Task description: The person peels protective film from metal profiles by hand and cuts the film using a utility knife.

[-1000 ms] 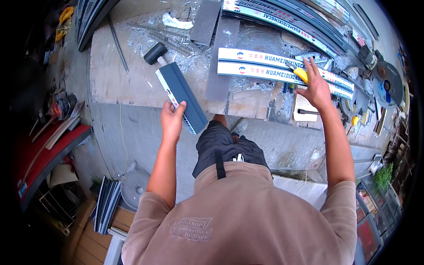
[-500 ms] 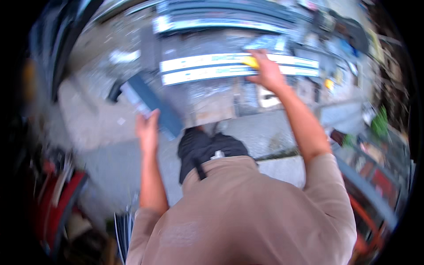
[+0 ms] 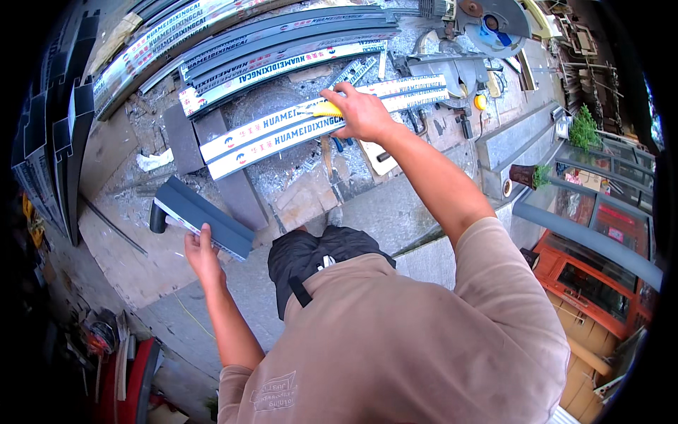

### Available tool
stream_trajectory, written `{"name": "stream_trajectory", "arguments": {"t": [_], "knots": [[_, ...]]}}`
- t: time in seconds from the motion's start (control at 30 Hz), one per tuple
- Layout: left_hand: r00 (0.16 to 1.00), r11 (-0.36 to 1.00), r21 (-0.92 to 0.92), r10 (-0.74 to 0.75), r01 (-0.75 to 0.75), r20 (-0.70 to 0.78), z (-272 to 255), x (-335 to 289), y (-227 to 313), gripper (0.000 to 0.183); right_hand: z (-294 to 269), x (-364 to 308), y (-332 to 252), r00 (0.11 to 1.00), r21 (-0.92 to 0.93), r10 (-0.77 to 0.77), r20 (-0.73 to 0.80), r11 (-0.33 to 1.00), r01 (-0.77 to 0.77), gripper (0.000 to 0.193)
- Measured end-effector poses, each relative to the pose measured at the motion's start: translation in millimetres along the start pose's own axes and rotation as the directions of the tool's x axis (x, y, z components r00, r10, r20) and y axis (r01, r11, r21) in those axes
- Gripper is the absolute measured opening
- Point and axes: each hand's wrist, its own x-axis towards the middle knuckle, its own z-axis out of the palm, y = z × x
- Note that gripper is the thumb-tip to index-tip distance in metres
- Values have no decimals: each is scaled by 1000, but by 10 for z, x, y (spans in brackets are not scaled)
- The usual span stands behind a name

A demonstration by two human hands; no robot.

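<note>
My left hand grips the near edge of a short dark grey metal profile, which it holds tilted at the left. A white film strip shows along that profile's near side. In my right hand is a yellow utility knife, its tip pointing left. The hand and knife are over a long profile covered in white printed film, which runs from left of centre to the upper right. Whether the blade touches the film I cannot tell. The right-hand fingertips hide part of that long profile.
Behind lies a stack of long dark profiles with white film. A circular-bladed saw stands at the upper right. Upright dark profiles line the left side. A potted plant is at the right. Metal shavings and scraps litter the floor.
The view has turned, so the profiles now slant up to the right, and the blur has gone. Both hands still hold the same things; the left hand appears lower and further left.
</note>
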Motion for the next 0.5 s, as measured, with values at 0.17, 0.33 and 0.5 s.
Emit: {"name": "stream_trajectory", "arguments": {"t": [0.17, 0.33, 0.5], "knots": [[1000, 1000, 19, -8, 7, 7, -69, 40, -88, 33, -56, 28, 17, 999, -1, -42, -31, 999, 42, 93], [999, 999, 13, -33, 34, -11, -72, 33, -134, 33, -80, 47, 117, 999, -14, -37, 11, 999, 37, 95], [1000, 999, 48, -17, 16, 26, -86, 73, -168, 39, -12, 65, 198, 999, 10, -53, -11, 999, 53, 95]]}}
